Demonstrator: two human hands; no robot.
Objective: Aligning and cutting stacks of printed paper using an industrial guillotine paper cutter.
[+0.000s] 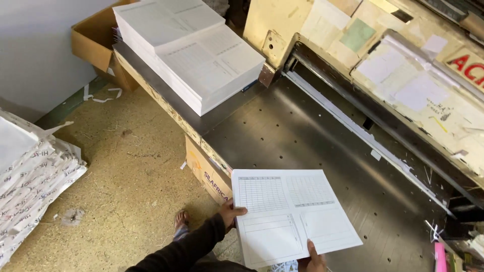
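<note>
While held over the near edge of the steel cutter table (302, 136), printed form sheets (292, 214) kept flat, ruled tables facing up. Left hand (231, 214) pinching the left edge, thumb on top. Right hand (315, 262) gripping the bottom edge, thumb over the paper, fingers hidden beneath. Judgement: best done by keeping both grips light and level to avoid creasing, squaring edges before laying down. Tall stack of printed sheets (196, 55) resting well apart at the far left of the table, near the cutter's blade housing (383, 85). Cardboard box (96, 40) behind it. Wrapped paper bundles (35, 176) on the floor at left.
</note>
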